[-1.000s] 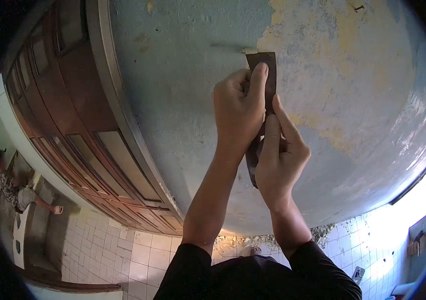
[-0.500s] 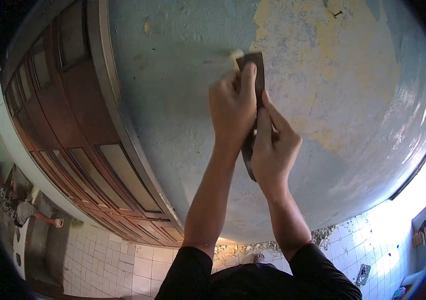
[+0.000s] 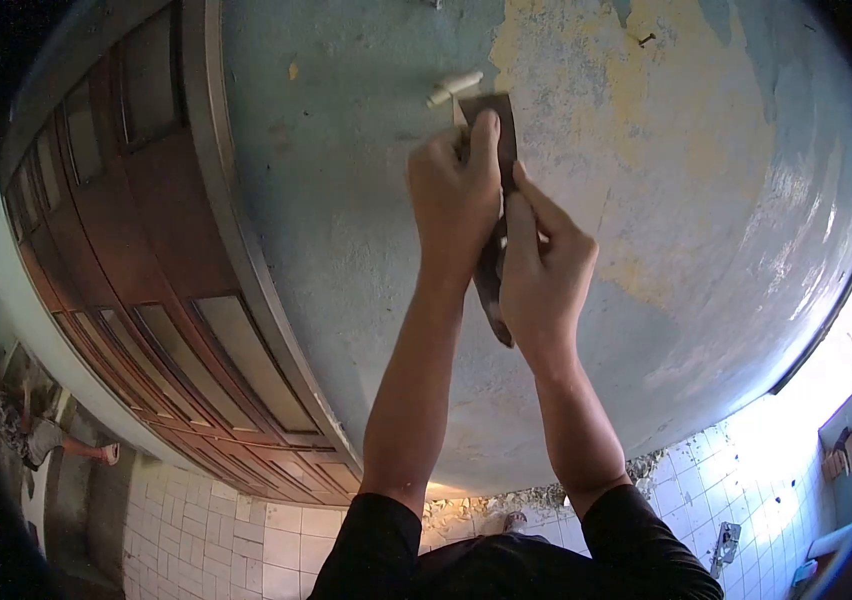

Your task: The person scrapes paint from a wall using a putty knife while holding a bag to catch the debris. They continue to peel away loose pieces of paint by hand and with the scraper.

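Note:
Both of my hands hold a dark, flat-bladed scraper point(image 3: 506, 142) against a blue-green painted wall point(image 3: 346, 200). My left hand point(image 3: 456, 195) is closed on the upper blade, its thumb pressed flat near the top edge. Lower down and to the right, my right hand point(image 3: 549, 265) grips the scraper, fingers wrapped around it. The tool's lower end shows below, between my wrists. A pale curled strip of paint point(image 3: 456, 88) hangs at the blade's upper left corner. To the right, patches of the wall show yellow and whitish where the paint is gone.
A brown wooden panelled door point(image 3: 161, 220) stands at the left. A nail point(image 3: 647, 40) sticks out of the wall at upper right. Paint flakes point(image 3: 546, 497) lie along the wall's foot on white tiles point(image 3: 291, 540). Another person point(image 3: 21, 415) is at far left.
The scraper and both hands have shifted slightly up and left in view. The paint strip at the blade's corner has become longer and more visible.

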The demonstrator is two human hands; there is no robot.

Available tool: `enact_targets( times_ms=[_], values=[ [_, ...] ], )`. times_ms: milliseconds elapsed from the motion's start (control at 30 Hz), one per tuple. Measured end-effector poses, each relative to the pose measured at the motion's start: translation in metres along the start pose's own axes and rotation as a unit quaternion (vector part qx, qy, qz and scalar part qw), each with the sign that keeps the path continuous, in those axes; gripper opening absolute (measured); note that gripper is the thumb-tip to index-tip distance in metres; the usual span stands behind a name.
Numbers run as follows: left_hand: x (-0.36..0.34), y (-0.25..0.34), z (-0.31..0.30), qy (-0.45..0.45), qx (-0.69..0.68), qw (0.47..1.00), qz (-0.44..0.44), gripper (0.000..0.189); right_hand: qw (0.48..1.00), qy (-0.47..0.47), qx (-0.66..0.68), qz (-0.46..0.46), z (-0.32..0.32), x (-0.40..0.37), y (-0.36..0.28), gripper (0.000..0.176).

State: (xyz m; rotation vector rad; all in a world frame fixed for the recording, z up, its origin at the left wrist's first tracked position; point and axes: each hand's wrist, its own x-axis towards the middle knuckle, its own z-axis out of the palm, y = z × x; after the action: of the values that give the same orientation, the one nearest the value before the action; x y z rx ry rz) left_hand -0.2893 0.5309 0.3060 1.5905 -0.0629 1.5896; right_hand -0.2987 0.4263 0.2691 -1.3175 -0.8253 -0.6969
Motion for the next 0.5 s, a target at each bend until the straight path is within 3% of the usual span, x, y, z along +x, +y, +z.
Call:
enact_targets(
  times_ms=[167,200,267,367,433,467,500],
  values=[
    [0.031,-0.004,0.012,0.045,0.012,0.995,0.086,0.051,1.0,0.005,-0.013,-0.001,0.005,0.022,-0.01,0.032],
    [0.032,0.004,0.011,0.045,0.011,0.995,0.086,0.051,1.0,-0.005,-0.002,0.013,0.004,0.03,-0.015,0.033],
    [0.033,0.021,0.007,-0.002,0.018,1.0,-0.015,0.05,1.0,-0.014,0.01,0.025,-0.001,0.032,-0.016,0.033],
    [0.0,0.009,0.009,0.005,0.045,0.999,-0.029,0.048,0.999,-0.025,0.017,0.027,-0.013,0.012,-0.004,0.033],
    [-0.005,0.003,0.014,0.011,0.032,0.999,-0.018,0.048,0.996,-0.03,0.018,0.082,-0.018,0.003,0.0,0.033],
    [-0.004,-0.001,0.018,0.018,0.021,1.0,-0.014,0.048,0.996,-0.03,0.019,0.077,-0.016,0.009,0.002,0.033],
    [0.007,-0.002,0.026,0.046,-0.024,0.998,0.043,0.049,1.0,-0.009,0.003,0.026,-0.01,0.02,0.0,0.033]
  ],
)
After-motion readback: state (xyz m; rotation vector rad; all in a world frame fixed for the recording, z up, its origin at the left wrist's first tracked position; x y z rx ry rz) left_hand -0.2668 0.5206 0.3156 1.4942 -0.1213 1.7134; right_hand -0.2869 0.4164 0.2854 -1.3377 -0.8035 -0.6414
